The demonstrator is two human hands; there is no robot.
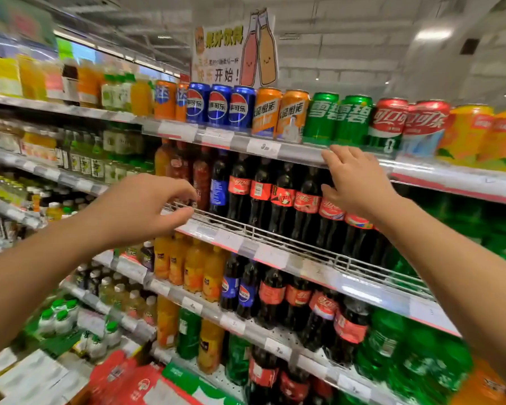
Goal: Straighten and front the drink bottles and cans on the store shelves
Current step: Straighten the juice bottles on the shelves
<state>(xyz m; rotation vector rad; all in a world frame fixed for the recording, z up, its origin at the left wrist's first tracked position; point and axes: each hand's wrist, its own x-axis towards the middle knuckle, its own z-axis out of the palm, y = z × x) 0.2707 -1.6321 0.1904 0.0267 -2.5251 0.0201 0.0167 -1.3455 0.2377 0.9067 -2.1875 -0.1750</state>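
Top shelf reads clearly: paper sign (234, 48) says 果汁饮料 and 开始!; green cans (338, 119) show 雪碧; red cans (408, 124) read 可口可乐; blue cans (219, 105) carry 可乐 with the Pepsi globe.

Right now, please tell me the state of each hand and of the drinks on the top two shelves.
left hand: raised, fingers loosely curled, holds nothing
right hand: raised, fingers spread, holds nothing
blue cans: upright, logos face front
green cans: upright, labels face front
red cans: upright, labels face front
cola bottles: upright, red labels turned to differing angles
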